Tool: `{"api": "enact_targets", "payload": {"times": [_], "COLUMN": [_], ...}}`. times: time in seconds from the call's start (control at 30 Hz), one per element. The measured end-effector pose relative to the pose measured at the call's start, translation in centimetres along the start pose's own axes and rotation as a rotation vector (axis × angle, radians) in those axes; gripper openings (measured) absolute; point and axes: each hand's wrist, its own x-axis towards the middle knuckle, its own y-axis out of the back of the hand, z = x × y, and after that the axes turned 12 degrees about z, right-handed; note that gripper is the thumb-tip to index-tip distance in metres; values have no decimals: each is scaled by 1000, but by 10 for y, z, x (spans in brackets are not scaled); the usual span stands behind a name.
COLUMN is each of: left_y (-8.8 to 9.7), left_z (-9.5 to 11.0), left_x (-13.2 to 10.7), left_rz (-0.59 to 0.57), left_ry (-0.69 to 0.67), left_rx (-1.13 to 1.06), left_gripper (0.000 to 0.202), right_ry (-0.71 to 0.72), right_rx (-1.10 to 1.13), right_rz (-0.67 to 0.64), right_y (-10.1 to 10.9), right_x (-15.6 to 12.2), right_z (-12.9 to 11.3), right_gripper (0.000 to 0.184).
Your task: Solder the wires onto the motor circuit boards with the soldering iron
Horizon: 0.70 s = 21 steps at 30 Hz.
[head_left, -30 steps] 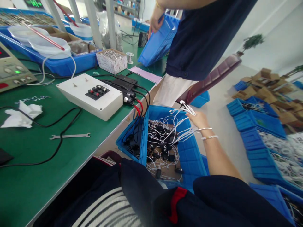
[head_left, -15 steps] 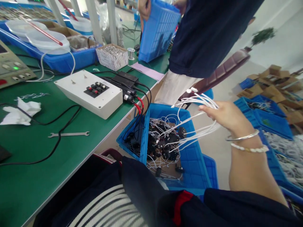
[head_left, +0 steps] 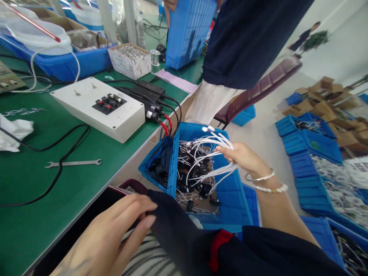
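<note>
My right hand (head_left: 244, 157) grips a bundle of white wires (head_left: 214, 153) with black parts hanging from them, held over a blue bin (head_left: 230, 191) beside the table. More white wires and black parts lie tangled inside that bin. My left hand (head_left: 112, 237) is at the lower edge of the view, fingers spread on the dark clothing in my lap, holding nothing.
On the green table (head_left: 43, 199) lie a white switch box (head_left: 97, 109), black cables, a wrench (head_left: 73, 163) and crumpled paper (head_left: 13, 130). A standing person (head_left: 247, 42) holds a blue crate (head_left: 186, 30). More blue bins (head_left: 313, 149) and cardboard boxes sit on the floor at right.
My right hand dropped lower and nearer the bin with the wire bundle. My left hand came into view on my lap. The view shifted slightly left and down.
</note>
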Motion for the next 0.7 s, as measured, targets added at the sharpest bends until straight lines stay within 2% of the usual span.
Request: {"api": "enact_targets", "payload": {"times": [0.07, 0.13, 0.23, 0.37, 0.5, 0.6, 0.7], "left_y": [-23, -51, -91, -133, -165, -181, -185], "left_z": [-8, -16, -26, -34, -34, -31, -33], "left_x": [25, 48, 72, 86, 92, 93, 93], "left_rz": [-97, -106, -166, -249, -235, -187, -83], "left_ry": [0, 6, 3, 15, 21, 16, 68], "left_rx": [-33, -52, -107, -178, -224, -259, -259], "left_gripper": [17, 19, 20, 25, 38, 47, 42], "right_ry": [21, 37, 41, 28, 32, 53, 63], "right_rx": [38, 80, 142, 222, 283, 314, 345], "right_rz": [50, 102, 147, 97, -51, -136, -177], "right_y": [22, 41, 52, 32, -2, -18, -25], "right_x": [-14, -24, -28, -18, -18, -23, -26], "right_z": [-8, -12, -11, -3, -5, -11, -15], "right_gripper": [38, 42, 45, 41, 38, 37, 36]}}
